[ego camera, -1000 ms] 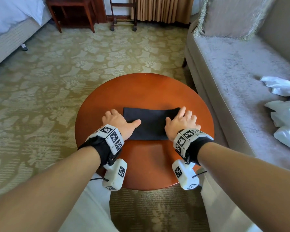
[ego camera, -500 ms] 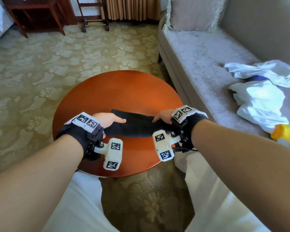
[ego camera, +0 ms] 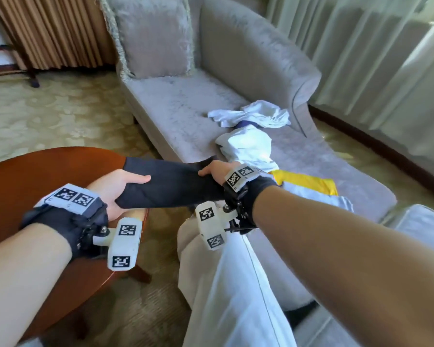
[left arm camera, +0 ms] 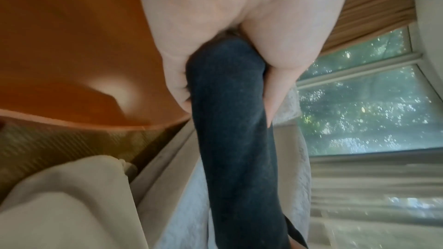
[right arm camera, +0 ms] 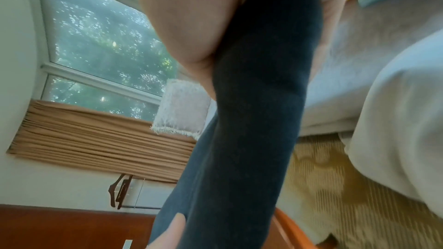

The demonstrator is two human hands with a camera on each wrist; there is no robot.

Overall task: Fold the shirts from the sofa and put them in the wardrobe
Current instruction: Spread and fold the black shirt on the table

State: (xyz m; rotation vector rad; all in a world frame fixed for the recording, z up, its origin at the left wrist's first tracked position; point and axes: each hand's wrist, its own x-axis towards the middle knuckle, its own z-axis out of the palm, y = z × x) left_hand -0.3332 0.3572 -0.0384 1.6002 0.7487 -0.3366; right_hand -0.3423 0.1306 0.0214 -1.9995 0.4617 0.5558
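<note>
Lifted off the round table (ego camera: 35, 171) now, the folded dark shirt (ego camera: 171, 184) is hanging in the air between 2 hands. Fingers of the left hand (ego camera: 115, 189) and right hand (ego camera: 217, 171) are curling tight around its ends. Keeping it level is stopping the folds from opening. White shirts (ego camera: 248, 144) are waiting on the sofa (ego camera: 176, 106).

Matt dark knit cloth shirt (ego camera: 171, 185) — glossy polished wood table (ego camera: 35, 171) — plush velvety sofa (ego camera: 186, 108).
</note>
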